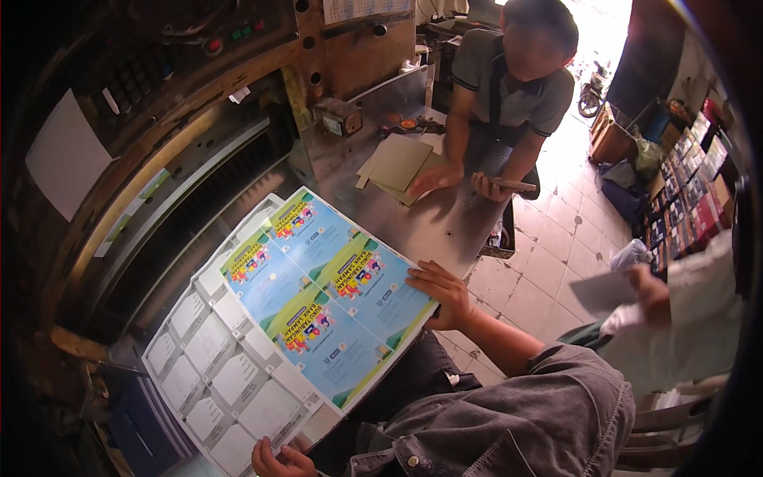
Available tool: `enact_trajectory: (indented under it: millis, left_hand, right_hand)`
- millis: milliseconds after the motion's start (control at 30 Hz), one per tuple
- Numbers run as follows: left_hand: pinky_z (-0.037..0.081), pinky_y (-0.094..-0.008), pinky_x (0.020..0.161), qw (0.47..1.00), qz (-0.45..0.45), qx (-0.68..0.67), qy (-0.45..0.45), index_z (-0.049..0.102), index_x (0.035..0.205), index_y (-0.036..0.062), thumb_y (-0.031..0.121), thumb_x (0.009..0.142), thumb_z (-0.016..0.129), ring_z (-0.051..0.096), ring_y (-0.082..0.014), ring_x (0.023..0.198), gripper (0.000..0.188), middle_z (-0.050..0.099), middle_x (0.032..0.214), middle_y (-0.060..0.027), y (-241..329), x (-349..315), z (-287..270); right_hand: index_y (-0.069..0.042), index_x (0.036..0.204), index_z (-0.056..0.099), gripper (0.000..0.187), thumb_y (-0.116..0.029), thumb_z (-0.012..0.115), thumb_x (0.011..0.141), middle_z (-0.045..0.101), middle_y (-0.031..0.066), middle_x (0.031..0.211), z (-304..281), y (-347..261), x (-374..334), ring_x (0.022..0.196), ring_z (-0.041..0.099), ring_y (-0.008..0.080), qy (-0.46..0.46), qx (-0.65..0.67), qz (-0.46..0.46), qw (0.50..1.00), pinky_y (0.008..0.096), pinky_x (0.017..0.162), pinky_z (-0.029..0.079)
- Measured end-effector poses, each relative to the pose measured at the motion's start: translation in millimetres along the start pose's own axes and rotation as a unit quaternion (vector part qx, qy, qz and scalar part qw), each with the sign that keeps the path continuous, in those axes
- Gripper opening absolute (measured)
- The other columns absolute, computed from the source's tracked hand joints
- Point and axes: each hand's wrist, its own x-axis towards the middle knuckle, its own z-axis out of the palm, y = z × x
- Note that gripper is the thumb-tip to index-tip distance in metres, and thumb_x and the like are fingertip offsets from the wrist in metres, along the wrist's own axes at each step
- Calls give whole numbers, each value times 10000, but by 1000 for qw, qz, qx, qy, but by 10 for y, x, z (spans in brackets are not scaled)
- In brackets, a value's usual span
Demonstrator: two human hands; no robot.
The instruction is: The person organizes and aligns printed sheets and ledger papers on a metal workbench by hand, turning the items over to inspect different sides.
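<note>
A large printed sheet [362,278] lies slanted before me, with blue and green cover panels that carry yellow bands and cartoon figures. Along its left it overlaps a grey-and-white sheet [211,342] with rows of box shapes. My right hand [443,294] grips the colour sheet's right edge, fingers on top and the thumb side hidden below. At the bottom of the picture my left hand [282,459], cut off by the frame, has its bent fingers on the lower edge of the grey-and-white sheet. How many sheets are stacked cannot be told.
Left of the sheets runs a large machine with a long slot [191,215]. Beyond them, a co-worker [509,87] leans over a metal table [453,230], one hand by brown boards [397,167], the other holding a phone-like object [509,183]. Another person's hand [650,292] holds a grey sheet at right.
</note>
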Motion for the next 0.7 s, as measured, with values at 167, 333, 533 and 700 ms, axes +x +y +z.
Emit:
enact_trajectory:
  millis: [167,333,533,700]
  left_hand:
    - [545,-448,768,1000,5,-5,6,755,976,3,437,1033,547,675,-340,850,485,699,949,-151,-13,-28,3]
    - [542,-450,780,1000,5,-5,-4,756,981,6,437,1033,547,677,-341,860,482,706,958,-149,-23,-36,4]
    - [507,-480,872,999,-13,-4,-48,719,1064,-23,343,999,558,644,-365,985,405,680,1078,-177,-145,-177,54]
    - [540,-452,801,1000,0,5,-17,754,998,11,438,1029,556,675,-344,876,472,710,973,-149,-34,-42,28]
  right_hand:
    - [-54,1243,700,683,-221,805,589,663,154,1328,-13,8,-12,1283,596,376,1,4,-5,1000,528,1120,442]
    - [-54,1244,700,677,-218,802,595,662,155,1329,-6,18,-12,1283,596,377,-3,5,-6,1000,528,1121,440]
    - [-52,1245,699,680,-213,799,592,663,158,1328,-7,12,8,1289,589,385,-1,10,-4,1000,530,1121,439]
    - [-49,1251,696,684,-251,787,604,661,161,1331,41,82,-34,1278,590,398,-5,-9,-8,1000,533,1118,440]
